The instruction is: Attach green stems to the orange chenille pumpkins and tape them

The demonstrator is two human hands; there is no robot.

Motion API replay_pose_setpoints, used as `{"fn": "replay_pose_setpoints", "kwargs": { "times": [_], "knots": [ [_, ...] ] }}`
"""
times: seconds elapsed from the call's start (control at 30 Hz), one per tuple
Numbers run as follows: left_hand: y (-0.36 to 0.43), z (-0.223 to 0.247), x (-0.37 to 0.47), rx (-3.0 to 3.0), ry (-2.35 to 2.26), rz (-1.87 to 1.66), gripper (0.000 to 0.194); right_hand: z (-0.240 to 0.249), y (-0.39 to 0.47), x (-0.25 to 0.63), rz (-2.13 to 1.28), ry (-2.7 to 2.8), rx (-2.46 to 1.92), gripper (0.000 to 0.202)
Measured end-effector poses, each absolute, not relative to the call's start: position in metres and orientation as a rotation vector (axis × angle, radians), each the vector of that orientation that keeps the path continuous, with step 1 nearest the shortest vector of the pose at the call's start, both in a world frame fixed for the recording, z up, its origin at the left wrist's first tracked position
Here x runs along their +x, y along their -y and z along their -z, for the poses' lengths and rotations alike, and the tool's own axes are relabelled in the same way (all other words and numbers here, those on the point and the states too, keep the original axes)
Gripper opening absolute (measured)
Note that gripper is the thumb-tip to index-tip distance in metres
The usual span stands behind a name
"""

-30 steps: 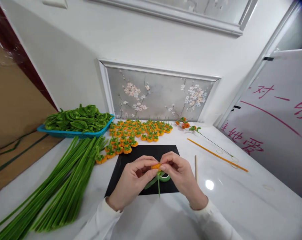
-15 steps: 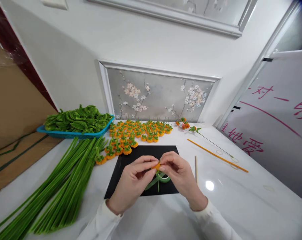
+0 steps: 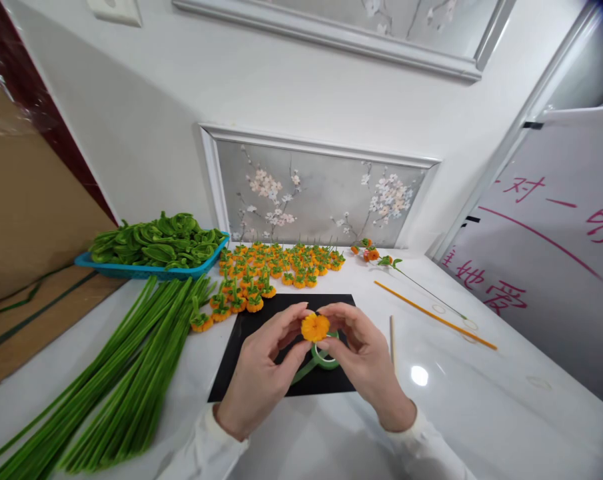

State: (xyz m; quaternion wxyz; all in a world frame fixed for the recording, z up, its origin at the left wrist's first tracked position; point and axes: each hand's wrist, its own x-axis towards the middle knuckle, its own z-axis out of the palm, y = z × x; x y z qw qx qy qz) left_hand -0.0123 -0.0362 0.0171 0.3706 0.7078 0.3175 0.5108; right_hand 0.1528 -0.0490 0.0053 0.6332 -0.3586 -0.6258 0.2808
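An orange pipe-cleaner flower (image 3: 315,327) is held up over the black mat (image 3: 251,347), its petal face turned toward me. My left hand (image 3: 268,357) is closed on its left side, fingertips and thumb at the petals. From the right, my right hand (image 3: 358,350) pinches the same flower, thumb just below it. Behind the flower and partly covered by my right hand, a roll of green tape (image 3: 326,360) lies on the mat with a loose strip trailing left. The flower's stem is hidden.
Several finished orange flowers (image 3: 281,257) stand behind the mat. At left are a blue tray (image 3: 151,272) of green leaves and green pipe cleaners (image 3: 126,373). To the right lie a thin stick (image 3: 393,340), an orange pipe cleaner (image 3: 436,315) and a wired flower stem (image 3: 426,288).
The flower has been tipped so its orange petal face now points at me; its green stem, which hung below earlier, no longer shows. Both hands stay close together on it.
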Motion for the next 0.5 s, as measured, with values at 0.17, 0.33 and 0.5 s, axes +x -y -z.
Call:
{"fn": "replay_pose_setpoints", "kwargs": {
  "times": [0.17,0.33,0.5],
  "knots": [
    [0.036,-0.018,-0.015,2.022,-0.850,-1.375,0.031,-0.006,0.051,0.151,-0.433,1.433,-0.845,0.022],
    [0.035,-0.015,-0.013,2.031,-0.850,-1.426,0.027,-0.002,0.050,0.145,-0.508,1.369,-0.819,0.018],
    [0.035,-0.015,-0.013,2.118,-0.891,-1.488,0.028,-0.005,0.048,0.142,-0.726,1.234,-0.757,0.012]
  ]
}}
